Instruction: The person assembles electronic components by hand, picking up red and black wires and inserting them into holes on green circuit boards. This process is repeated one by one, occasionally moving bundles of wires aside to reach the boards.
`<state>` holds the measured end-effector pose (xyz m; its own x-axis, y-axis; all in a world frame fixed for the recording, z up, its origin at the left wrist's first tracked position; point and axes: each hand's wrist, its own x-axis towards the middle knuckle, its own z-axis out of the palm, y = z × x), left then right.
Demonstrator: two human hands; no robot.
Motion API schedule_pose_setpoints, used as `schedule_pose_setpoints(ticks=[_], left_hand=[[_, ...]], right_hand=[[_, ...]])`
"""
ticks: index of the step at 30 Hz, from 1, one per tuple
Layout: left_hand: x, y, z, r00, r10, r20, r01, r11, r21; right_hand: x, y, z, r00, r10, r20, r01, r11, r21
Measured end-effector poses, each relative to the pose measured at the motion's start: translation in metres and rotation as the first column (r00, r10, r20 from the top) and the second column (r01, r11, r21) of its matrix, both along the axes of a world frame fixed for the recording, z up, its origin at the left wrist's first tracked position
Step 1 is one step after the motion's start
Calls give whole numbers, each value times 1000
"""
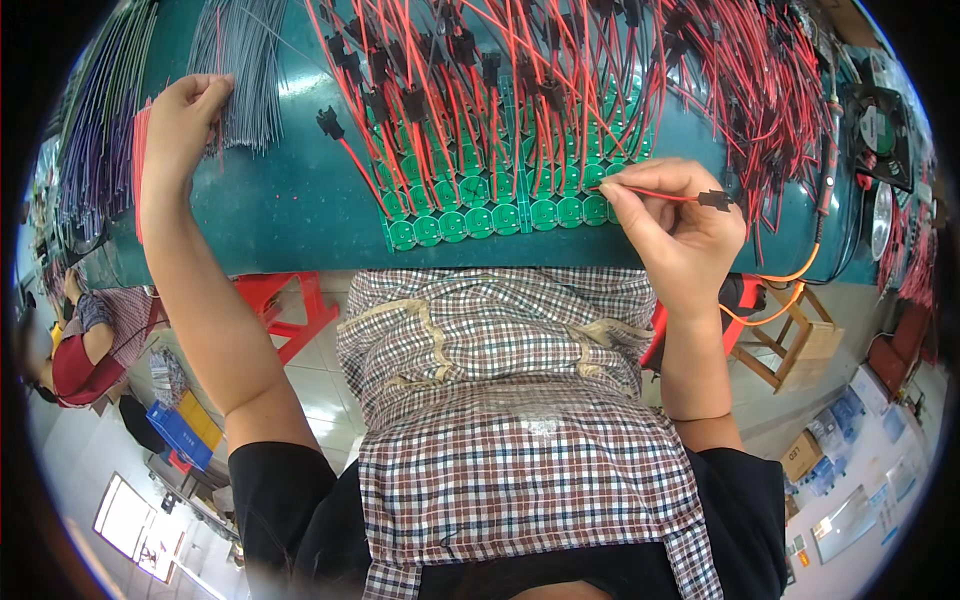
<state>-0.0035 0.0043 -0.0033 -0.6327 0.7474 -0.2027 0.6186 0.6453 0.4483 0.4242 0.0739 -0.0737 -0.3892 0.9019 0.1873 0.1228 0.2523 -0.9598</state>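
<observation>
My right hand (680, 225) pinches a red-and-black wire lead (660, 194) between thumb and index finger. Its black plug (714, 200) lies against the fingers, and the pinched end is over the right part of a panel of round green circuit boards (455, 223). Many red-and-black leads with black plugs (414, 103) rise from the boards' far rows; the nearest rows show bare. Far to the left, my left hand (190, 115) has thumb and index finger closed together at the edge of a bundle of grey wires (250, 100). Whatever its fingertips hold is too small to make out.
Purple and green wires (100, 130) lie at the far left, and red wires (140, 180) beside my left forearm. A large heap of red-and-black leads (775, 90) covers the table's right side. Beyond it are an orange-corded tool (826, 180) and a black fan (876, 135).
</observation>
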Motion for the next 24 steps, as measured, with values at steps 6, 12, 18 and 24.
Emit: schedule_pose_setpoints(ticks=[6, 12, 18, 24], left_hand=[[-9, 2, 0, 995, -86, -51, 82, 993, -80], [8, -11, 20, 997, 15, -77, -17, 999, -27], [41, -34, 39, 973, 101, 208, -139, 974, 180], [98, -55, 35, 976, 101, 194, -161, 933, 323]], right_hand=[[-1, 1, 8, 998, 17, 63, -22, 997, 76], [-4, 7, 19, 988, 59, 139, -81, 984, 157], [-3, 11, 23, 969, 94, 228, -153, 953, 260], [0, 12, 24, 949, 84, 303, -191, 919, 345]])
